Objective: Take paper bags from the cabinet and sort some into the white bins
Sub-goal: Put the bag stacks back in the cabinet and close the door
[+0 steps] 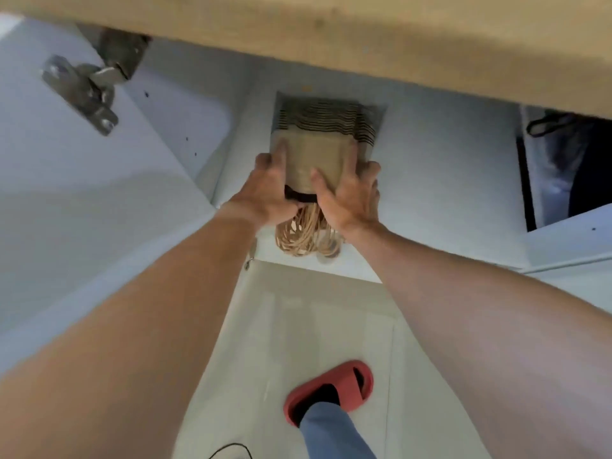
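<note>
Down inside the open white cabinet (430, 167), a thick stack of brown paper bags (318, 150) lies flat on the cabinet floor, its layered edges showing as dark stripes at the far end. Both hands clasp the near end of the stack. The left hand (268, 190) presses on the left side, fingers (281, 150) lying along the top bag, thumb tucked near a black band at the bag mouths. The right hand (352, 197) grips the right side, its fingers wrapped over the edge and thumb resting on top. Twisted paper handles (304, 236) spill out in a loose bunch just below the hands. A wooden worktop (331, 31) edge overhangs above. The cabinet door (66, 193) stands open at left, a metal hinge (82, 91) on it. A red slipper (331, 389) rests on the pale floor.
</note>
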Available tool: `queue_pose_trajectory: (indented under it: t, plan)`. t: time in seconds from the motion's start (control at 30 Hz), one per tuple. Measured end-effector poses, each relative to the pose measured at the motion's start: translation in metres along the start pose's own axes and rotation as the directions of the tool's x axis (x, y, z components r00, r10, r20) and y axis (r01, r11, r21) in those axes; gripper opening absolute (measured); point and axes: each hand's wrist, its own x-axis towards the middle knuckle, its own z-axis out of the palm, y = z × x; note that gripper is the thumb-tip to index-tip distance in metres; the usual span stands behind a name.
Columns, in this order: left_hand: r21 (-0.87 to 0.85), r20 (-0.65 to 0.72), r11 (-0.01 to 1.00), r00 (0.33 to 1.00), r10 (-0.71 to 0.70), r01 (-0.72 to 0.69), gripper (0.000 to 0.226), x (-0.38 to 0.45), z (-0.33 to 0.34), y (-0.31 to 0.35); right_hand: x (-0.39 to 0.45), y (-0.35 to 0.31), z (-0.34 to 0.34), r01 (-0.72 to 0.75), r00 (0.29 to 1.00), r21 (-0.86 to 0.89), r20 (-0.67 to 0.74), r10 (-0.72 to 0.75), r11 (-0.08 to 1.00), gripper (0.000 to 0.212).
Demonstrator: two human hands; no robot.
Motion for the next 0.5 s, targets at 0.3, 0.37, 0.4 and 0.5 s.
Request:
queue_pose_trajectory:
  t: [0.3,0.37,0.4,0.5]
  plan:
    - [0.250,-0.146,0.965,0.988,-0.044,0.080,0.101,0.016,0.001,-0.011,0.034,0.000,0.001,0.002,0.998,-0.194,0.063,0.010,0.981,0.089]
    - [0.274,-0.161,0.958,0.986,-0.043,0.086,0.100,0.001,-0.002,-0.009,0.020,0.000,-0.014,0.004,0.996,-0.196,0.086,0.013,0.981,0.089]
    - [0.281,-0.171,0.956,0.985,-0.033,0.081,0.096,-0.009,-0.004,-0.007,0.009,0.001,-0.023,0.016,0.995,-0.197,0.104,0.005,0.980,0.088]
    - [0.268,-0.224,0.962,0.974,0.014,0.047,0.075,-0.052,-0.020,0.013,-0.037,-0.001,-0.053,0.066,0.983,-0.255,0.181,-0.019,0.965,0.083]
